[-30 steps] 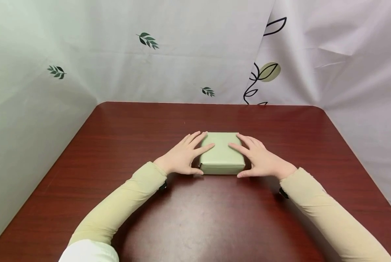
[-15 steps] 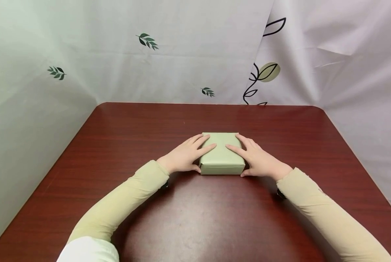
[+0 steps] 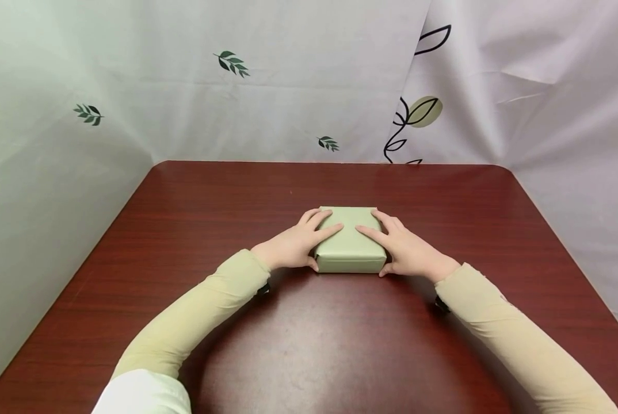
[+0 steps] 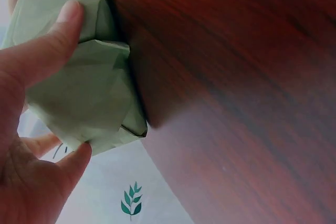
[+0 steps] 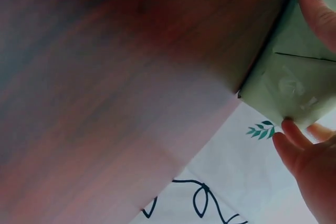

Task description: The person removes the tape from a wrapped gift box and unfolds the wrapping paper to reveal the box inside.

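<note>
A box (image 3: 351,236) wrapped in pale green paper lies flat on the dark red wood-grain table (image 3: 319,328). My left hand (image 3: 294,240) grips its left side, the thumb near the front corner and other fingers over the top and far edge. From the opposite side my right hand (image 3: 409,248) holds it much the same way. Folded paper flaps show on the box's end (image 4: 86,95) in the left wrist view, with the thumb across it. The right wrist view shows the other end (image 5: 294,85), with a paper seam and shiny patches like clear tape.
Behind the table hangs a white curtain (image 3: 288,109) with printed leaves. More white cloth stands along the left (image 3: 45,190) and right (image 3: 563,132) sides. The table's far edge (image 3: 267,162) lies beyond the box.
Both hands have closed in on the box from its sides. Their thumbs now sit against the front corners, where they stood farther out before. The box stays about where it was.
</note>
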